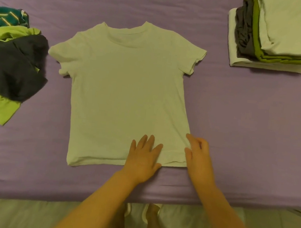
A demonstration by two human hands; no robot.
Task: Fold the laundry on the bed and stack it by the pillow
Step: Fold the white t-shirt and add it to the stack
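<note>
A white T-shirt (126,88) lies spread flat on the purple bed sheet (246,134), collar away from me. My left hand (143,158) rests flat on its bottom hem, fingers straight. At the hem's right corner my right hand (198,156) touches the shirt's edge with loosely bent fingers; whether it pinches the fabric is unclear. A stack of folded clothes (278,34), white, green and grey, sits at the far right.
A heap of unfolded laundry (11,64), dark grey, lime green and teal striped, lies at the left. The bed's near edge (61,197) runs below my hands, with the floor and my feet (151,215) beyond it.
</note>
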